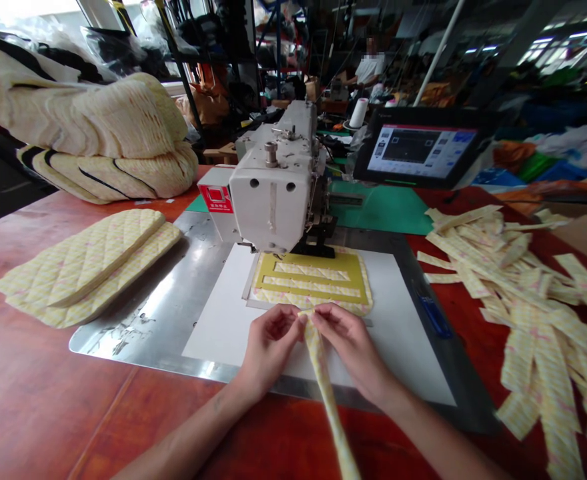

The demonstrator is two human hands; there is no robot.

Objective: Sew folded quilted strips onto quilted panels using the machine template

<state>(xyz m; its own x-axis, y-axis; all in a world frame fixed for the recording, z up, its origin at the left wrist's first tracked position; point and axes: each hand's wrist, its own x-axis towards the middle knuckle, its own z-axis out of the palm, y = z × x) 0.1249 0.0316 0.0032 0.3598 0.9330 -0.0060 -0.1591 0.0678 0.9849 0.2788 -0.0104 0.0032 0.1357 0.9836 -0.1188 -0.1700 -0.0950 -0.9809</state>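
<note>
Facing a red table (pixel 33 400), with a tall stack (pixel 108 120) of pale quilted pieces at far left, folded in thick bundles and marked by dark bands. Has a smaller pile of pads (pixel 83 267) just in front of that stack, lying flat on the table and partly over the left edge of a metal plate (pixel 158 300). Has a white sheet (pixel 213 327) spread on the plate, reaching in under the pale head of a machine (pixel 271 180) with a red label (pixel 217 199) on its left side. Pinches the upper end of a narrow yellow strip (pixel 323 373) between thumb and fingers of the left hand (pixel 272 337). Holds that end at the near edge of a template (pixel 313 281) with two long slots, set over a pad on the sheet; cannot tell of any contact between strip and pad. Has the strip trailing toward the bottom of the view. Pinches the same end with the right hand (pixel 348 337), thumb to fingers, close beside the left. Shows farther back a thread cone (pixel 358 113) and a person (pixel 369 70) in white, then a lit screen (pixel 418 152). Has a blue tool (pixel 433 313) lying on the plate's right margin, near a loose heap of similar strips (pixel 528 300) at far right.
</note>
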